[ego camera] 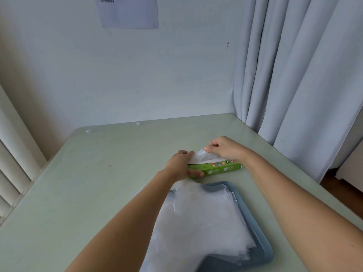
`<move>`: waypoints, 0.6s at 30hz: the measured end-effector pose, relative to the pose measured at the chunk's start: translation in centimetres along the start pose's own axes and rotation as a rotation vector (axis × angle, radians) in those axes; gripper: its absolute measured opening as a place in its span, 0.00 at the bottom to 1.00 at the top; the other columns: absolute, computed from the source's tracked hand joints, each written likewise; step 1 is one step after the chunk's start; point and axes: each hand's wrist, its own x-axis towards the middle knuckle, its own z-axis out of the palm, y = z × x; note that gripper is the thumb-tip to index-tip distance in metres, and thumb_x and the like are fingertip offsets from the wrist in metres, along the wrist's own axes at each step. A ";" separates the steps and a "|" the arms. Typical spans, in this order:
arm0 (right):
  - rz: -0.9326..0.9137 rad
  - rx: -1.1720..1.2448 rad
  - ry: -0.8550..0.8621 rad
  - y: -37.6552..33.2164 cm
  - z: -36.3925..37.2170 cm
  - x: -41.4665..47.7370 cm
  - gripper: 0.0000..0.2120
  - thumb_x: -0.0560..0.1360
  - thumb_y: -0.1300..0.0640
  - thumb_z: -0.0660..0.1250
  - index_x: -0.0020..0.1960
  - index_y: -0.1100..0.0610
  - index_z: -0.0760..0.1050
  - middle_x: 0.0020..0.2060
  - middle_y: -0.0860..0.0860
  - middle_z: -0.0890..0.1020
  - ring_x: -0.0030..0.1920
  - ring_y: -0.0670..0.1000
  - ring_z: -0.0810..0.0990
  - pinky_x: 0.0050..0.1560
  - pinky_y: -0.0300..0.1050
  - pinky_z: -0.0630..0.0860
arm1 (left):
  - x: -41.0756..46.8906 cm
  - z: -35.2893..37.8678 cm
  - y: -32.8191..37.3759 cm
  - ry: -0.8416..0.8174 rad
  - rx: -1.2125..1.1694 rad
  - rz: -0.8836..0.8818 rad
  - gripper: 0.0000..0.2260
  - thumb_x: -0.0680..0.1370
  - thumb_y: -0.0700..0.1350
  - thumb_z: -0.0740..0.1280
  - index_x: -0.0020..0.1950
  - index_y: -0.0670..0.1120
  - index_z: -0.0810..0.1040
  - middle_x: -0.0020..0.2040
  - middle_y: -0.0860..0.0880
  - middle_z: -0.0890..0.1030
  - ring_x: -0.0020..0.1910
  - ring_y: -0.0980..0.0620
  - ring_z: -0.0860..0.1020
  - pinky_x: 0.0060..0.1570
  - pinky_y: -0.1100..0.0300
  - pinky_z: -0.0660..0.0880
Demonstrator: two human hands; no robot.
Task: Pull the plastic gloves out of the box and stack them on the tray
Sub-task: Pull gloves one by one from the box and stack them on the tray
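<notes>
Gloves already make a fair pile on the blue tray, which sits on the surface nearer to me than my hands, partly under my left forearm. The sheets lie roughly one on another, though the pile spills over the tray's near-left edge and its far corner reaches almost to my left wrist. The green box lies just beyond the tray, and both hands are at it. My left hand wraps its left end, thumb along the front face, pinning it down. My right hand is over the top slot, fingers and thumb pinched on one more glove that stands partway out of the opening, between my two hands. I judge the job well under way but not finished: this glove has yet to come free and go on the pile, and I cannot see how many remain inside the box.
</notes>
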 end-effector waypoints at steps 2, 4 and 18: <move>-0.086 -0.063 0.014 -0.4 -0.2 0.2 0.11 0.78 0.53 0.66 0.44 0.61 0.78 0.34 0.51 0.74 0.34 0.47 0.68 0.37 0.41 0.64 | 0.1 0.0 0.0 0.000 0.005 0.001 0.40 0.71 0.60 0.72 0.77 0.49 0.58 0.74 0.48 0.61 0.71 0.46 0.64 0.67 0.57 0.63; -0.144 -0.124 0.034 -0.7 -0.9 0.3 0.10 0.77 0.54 0.67 0.46 0.61 0.78 0.34 0.50 0.73 0.35 0.47 0.68 0.38 0.42 0.65 | 0.1 0.1 -0.1 0.002 0.006 -0.002 0.40 0.71 0.60 0.72 0.77 0.49 0.58 0.74 0.48 0.61 0.71 0.47 0.64 0.67 0.57 0.63; -0.043 0.305 0.622 3.0 -3.9 0.4 0.06 0.77 0.59 0.66 0.47 0.62 0.76 0.32 0.47 0.74 0.34 0.45 0.71 0.34 0.27 0.66 | 0.1 0.0 -0.1 0.006 -0.013 -0.010 0.41 0.71 0.59 0.72 0.77 0.50 0.57 0.75 0.49 0.60 0.72 0.47 0.63 0.70 0.56 0.62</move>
